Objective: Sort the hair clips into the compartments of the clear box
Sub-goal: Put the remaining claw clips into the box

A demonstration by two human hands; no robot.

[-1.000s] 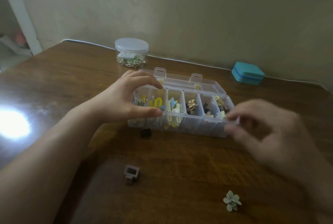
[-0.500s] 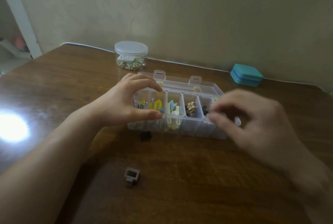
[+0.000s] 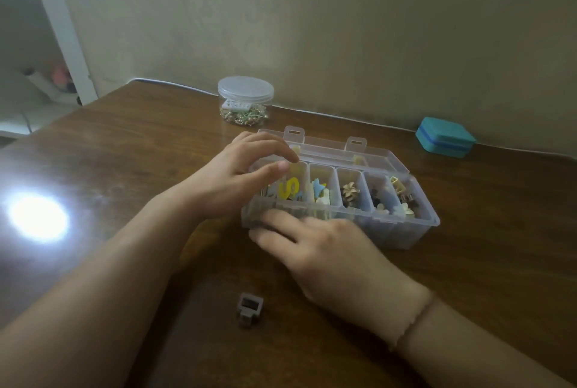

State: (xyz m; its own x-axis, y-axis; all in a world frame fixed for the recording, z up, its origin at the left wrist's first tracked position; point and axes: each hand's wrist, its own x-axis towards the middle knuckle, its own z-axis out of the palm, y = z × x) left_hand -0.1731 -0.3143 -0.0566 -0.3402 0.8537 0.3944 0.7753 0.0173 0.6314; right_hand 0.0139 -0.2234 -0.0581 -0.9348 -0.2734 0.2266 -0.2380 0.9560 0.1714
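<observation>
Head view: the clear plastic box (image 3: 402,231) sits mid-table, ribbed and lid back. Since a second ago the right hand (image 3: 331,253) has dropped, fingers flat, to its near-left corner; the left hand (image 3: 231,181) stays cupped, empty. A grey square clip (image 3: 249,308) lies nearby.

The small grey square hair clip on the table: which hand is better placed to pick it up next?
Probably the right hand: it lies flat and open nearer the grey clip. The left hand rests curled on the clear box.
</observation>
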